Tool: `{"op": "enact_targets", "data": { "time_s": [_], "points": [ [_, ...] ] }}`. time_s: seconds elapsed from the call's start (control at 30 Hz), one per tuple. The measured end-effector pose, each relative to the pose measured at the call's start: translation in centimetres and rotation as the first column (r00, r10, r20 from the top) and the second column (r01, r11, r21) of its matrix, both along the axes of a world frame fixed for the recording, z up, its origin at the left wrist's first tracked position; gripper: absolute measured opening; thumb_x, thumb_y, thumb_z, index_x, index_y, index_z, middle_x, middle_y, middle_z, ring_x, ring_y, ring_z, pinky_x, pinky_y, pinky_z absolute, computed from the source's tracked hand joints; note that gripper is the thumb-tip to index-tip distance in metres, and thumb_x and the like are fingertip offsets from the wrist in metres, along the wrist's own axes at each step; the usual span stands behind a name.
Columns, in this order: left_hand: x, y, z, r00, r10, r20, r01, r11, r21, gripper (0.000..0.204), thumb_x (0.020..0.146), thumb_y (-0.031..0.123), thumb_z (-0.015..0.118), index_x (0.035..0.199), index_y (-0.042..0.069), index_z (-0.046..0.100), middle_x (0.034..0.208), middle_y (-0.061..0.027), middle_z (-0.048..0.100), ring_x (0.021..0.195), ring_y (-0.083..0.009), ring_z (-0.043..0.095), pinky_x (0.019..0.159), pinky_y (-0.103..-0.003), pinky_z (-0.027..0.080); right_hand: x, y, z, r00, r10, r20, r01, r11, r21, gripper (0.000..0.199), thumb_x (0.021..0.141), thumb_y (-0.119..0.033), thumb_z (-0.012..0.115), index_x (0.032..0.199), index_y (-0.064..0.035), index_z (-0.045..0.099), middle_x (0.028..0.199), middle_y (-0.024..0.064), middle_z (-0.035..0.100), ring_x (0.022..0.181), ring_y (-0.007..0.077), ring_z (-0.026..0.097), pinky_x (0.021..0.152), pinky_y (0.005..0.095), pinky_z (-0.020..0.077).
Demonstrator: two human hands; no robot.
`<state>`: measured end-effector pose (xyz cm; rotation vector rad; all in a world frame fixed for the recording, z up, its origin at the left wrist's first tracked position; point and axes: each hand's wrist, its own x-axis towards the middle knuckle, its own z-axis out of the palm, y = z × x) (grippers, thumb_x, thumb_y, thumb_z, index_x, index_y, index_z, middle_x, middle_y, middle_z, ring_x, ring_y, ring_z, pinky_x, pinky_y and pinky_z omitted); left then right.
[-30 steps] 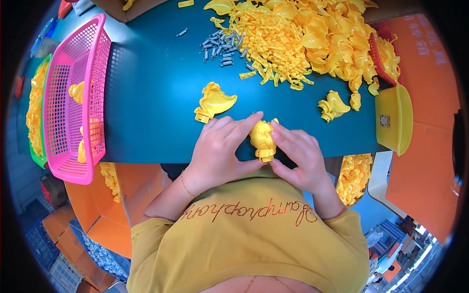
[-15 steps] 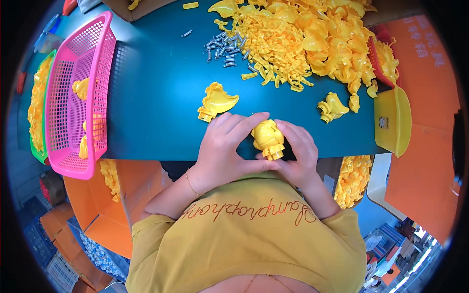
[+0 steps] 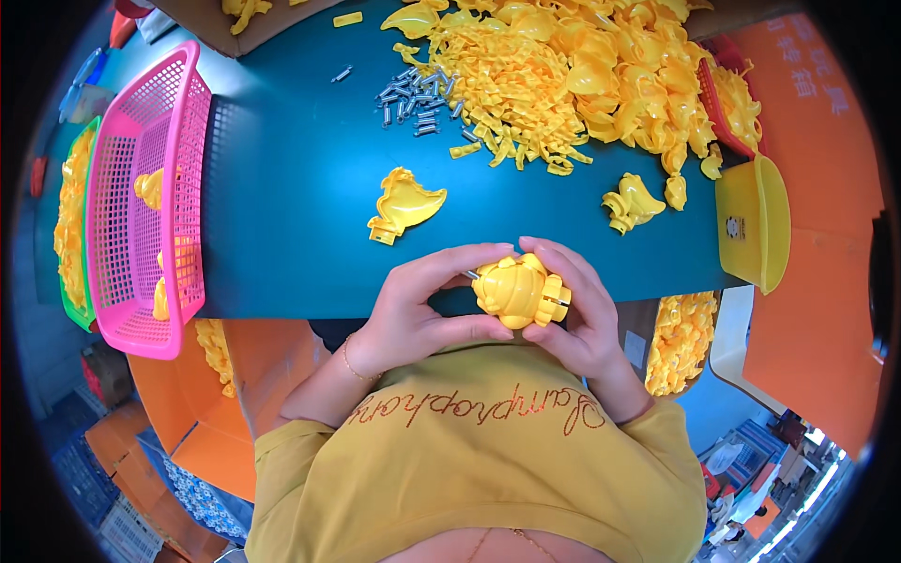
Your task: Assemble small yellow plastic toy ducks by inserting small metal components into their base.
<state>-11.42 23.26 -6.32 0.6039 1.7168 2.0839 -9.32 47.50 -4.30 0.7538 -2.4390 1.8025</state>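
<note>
A yellow plastic toy figure (image 3: 514,293), rounded with ridges, lies sideways between my hands just in front of the table's near edge. My left hand (image 3: 413,298) grips its left end with thumb and fingers, beside a thin metal pin (image 3: 472,274) that sticks out there. Around the slotted right end close the fingers of my right hand (image 3: 584,305). Beyond my left hand rests a hollow yellow half shell (image 3: 407,205). Another yellow toy part (image 3: 633,204) lies past my right hand. The inside of the held figure is hidden.
Small metal springs or cylinders (image 3: 413,98) lie beside a large heap of yellow plastic parts (image 3: 591,75). A pink basket (image 3: 186,235) holding several yellow pieces stands left, next to a green basket (image 3: 92,314). At right are a yellow bin (image 3: 771,225) and a red basket (image 3: 718,111).
The toy figure has been turned from roughly upright to sideways, its slotted end now pointing right. Both hands have shifted their grip and moved slightly nearer to me. The metal pin now shows.
</note>
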Motion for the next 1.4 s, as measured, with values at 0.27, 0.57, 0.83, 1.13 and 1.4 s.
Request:
{"op": "enact_targets", "data": {
  "time_s": [0.27, 0.57, 0.83, 1.13, 1.4],
  "points": [
    [0.6, 1.3, -0.2, 0.996, 0.074, -0.058, -0.071, 0.995, 0.066, 0.074, 0.075, 0.013, 0.096, 0.137, 0.001, 0.058, 0.134, -0.0154, 0.066, 0.123, -0.0233, 0.067, 0.105, -0.038, 0.055, 0.5, 0.3, 1.0, 0.998, -0.011, 0.063, 0.009, 0.999, 0.033, 0.072, 0.088, -0.027, 0.084, 0.149, -0.0016, 0.055, 0.134, 0.0164, 0.057, 0.119, 0.0280, 0.057, 0.101, 0.0378, 0.0481],
    [0.2, 1.2, 0.3, 0.977, 0.086, -0.193, -0.094, 0.995, -0.029, 0.068, 0.073, 0.019, 0.097, 0.132, 0.004, 0.067, 0.125, -0.0111, 0.072, 0.110, -0.0232, 0.073, 0.096, -0.035, 0.058, 0.5, 0.5, 1.3, 0.985, 0.032, 0.171, -0.017, 0.996, -0.092, 0.065, 0.087, -0.024, 0.085, 0.143, -0.0005, 0.061, 0.118, 0.0112, 0.066, 0.107, 0.0248, 0.061, 0.095, 0.0356, 0.0490],
    [-0.3, 1.8, 0.5, 0.808, 0.285, -0.516, -0.505, 0.786, -0.356, 0.075, 0.071, 0.016, 0.096, 0.137, 0.006, 0.064, 0.113, -0.0061, 0.072, 0.098, -0.0213, 0.064, 0.088, -0.034, 0.054, 0.8, 0.2, -2.5, 0.918, -0.296, -0.263, 0.353, 0.913, 0.205, 0.064, 0.072, -0.004, 0.092, 0.130, -0.0028, 0.068, 0.111, 0.0135, 0.067, 0.097, 0.0262, 0.065, 0.084, 0.0343, 0.0543],
    [-0.9, 1.4, 1.6, 0.902, 0.044, -0.430, -0.254, 0.859, -0.445, 0.071, 0.081, 0.030, 0.089, 0.144, 0.010, 0.062, 0.099, -0.0064, 0.067, 0.090, -0.0235, 0.063, 0.086, -0.037, 0.048, 2.0, -0.1, -2.6, 0.924, -0.337, 0.181, 0.370, 0.908, -0.198, 0.056, 0.083, -0.006, 0.087, 0.133, 0.0026, 0.064, 0.116, 0.0125, 0.066, 0.098, 0.0176, 0.067, 0.085, 0.0275, 0.0559],
    [-0.2, 1.4, 0.0, 0.984, 0.073, -0.165, -0.094, 0.988, -0.126, 0.071, 0.078, 0.028, 0.093, 0.139, 0.008, 0.064, 0.134, -0.0133, 0.069, 0.113, -0.0261, 0.071, 0.097, -0.037, 0.058, 1.8, -0.1, -1.8, 0.971, -0.162, 0.174, 0.198, 0.956, -0.216, 0.056, 0.092, -0.015, 0.081, 0.141, 0.0021, 0.059, 0.116, 0.0109, 0.064, 0.101, 0.0164, 0.064, 0.088, 0.0280, 0.0520]
  ]
}}
